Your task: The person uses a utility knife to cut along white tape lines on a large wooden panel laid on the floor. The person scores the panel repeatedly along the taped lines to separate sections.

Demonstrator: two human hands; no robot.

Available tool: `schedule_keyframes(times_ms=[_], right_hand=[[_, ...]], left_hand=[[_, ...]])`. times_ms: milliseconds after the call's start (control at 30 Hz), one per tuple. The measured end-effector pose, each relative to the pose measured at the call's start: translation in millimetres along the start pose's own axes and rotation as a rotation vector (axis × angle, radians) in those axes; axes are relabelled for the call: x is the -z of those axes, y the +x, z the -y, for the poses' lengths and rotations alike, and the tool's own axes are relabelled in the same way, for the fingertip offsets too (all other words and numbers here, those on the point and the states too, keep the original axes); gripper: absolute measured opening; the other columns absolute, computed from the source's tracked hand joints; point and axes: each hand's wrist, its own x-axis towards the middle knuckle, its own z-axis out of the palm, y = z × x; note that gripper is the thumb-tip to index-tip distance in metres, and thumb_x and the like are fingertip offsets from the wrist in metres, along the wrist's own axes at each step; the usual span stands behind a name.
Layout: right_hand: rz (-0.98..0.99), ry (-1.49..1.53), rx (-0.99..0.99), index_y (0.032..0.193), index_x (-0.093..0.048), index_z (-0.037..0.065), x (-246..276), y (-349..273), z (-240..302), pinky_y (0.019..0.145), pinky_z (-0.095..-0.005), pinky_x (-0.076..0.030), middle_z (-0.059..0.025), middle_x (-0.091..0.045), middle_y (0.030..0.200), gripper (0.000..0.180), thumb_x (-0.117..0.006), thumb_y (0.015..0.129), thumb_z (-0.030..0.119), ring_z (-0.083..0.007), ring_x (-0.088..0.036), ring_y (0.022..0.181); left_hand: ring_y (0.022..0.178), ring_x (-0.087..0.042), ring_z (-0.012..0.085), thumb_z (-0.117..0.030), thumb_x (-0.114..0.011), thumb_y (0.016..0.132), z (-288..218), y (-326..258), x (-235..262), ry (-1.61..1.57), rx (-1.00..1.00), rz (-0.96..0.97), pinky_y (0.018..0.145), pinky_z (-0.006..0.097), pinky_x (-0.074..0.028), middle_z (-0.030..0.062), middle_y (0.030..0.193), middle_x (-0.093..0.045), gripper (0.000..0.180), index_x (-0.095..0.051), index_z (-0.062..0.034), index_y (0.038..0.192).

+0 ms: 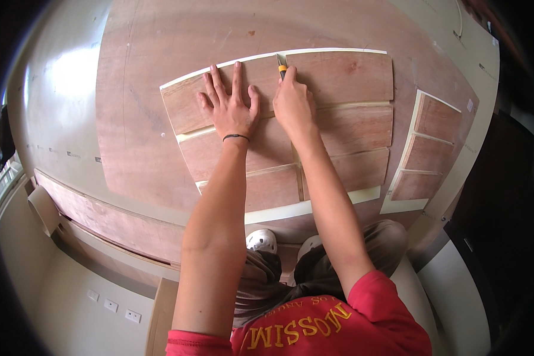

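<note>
My right hand (294,102) grips a utility knife (282,70) with a yellow and black handle. Its blade points away from me, at the far end of the gap between two wooden panels. Fingers spread, my left hand (232,110) lies flat on the far left wooden panel (187,107), a dark band around its wrist. Several reddish-brown panels, such as the far right one (344,77), lie in rows on a pale white sheet (279,212), which shows along the edges and in the gaps. Part of the near left panel is hidden by my left forearm.
Right of the panels, three smaller wooden pieces (428,153) lie on another white strip (402,204). Everything rests on a large plywood board (142,148). A long wooden plank (101,207) runs along the lower left, above a wall with sockets (111,305).
</note>
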Motion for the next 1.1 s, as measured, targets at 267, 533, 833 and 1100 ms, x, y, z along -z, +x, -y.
schedule_keyframes(times_ms=[267,533,833,1100], right_hand=[[-0.052,0.007,0.049,0.112,-0.044,-0.004,3,9,-1,0.069,-0.0544,-0.057,-0.0288,-0.069,0.083,0.023,-0.047,0.101,0.017,-0.0471,-0.069,0.083],[-0.047,-0.017,0.062,0.112,-0.044,-0.004,2,10,-1,0.069,-0.0549,-0.057,-0.0289,-0.069,0.085,0.024,-0.048,0.101,0.016,-0.0469,-0.069,0.084],[0.005,-0.040,0.036,0.116,-0.044,-0.005,7,20,2,0.074,-0.0535,-0.058,-0.0293,-0.069,0.092,0.026,-0.051,0.098,0.013,-0.0468,-0.069,0.089],[0.052,-0.012,-0.071,0.116,-0.045,-0.002,3,-2,-1,0.076,-0.0530,-0.058,-0.0290,-0.070,0.095,0.024,-0.051,0.097,0.012,-0.0466,-0.069,0.090]], left_hand=[[0.152,-0.017,0.0352,-0.043,-0.051,0.095,-1,-1,0,-0.001,0.006,0.012,0.118,0.060,-0.013,0.0168,0.163,-0.023,0.059,-0.041,-0.0337,0.152],[0.152,-0.016,0.0347,-0.043,-0.051,0.095,0,-1,-2,-0.010,0.009,0.010,0.118,0.060,-0.013,0.0161,0.164,-0.023,0.060,-0.040,-0.0338,0.153],[0.152,-0.017,0.0349,-0.043,-0.050,0.095,-2,-2,0,-0.002,0.010,0.019,0.119,0.059,-0.012,0.0158,0.164,-0.022,0.060,-0.039,-0.0347,0.153],[0.152,-0.018,0.0369,-0.044,-0.050,0.094,-3,-3,-1,-0.037,0.006,0.005,0.119,0.060,-0.013,0.0167,0.163,-0.024,0.059,-0.042,-0.0345,0.152]])
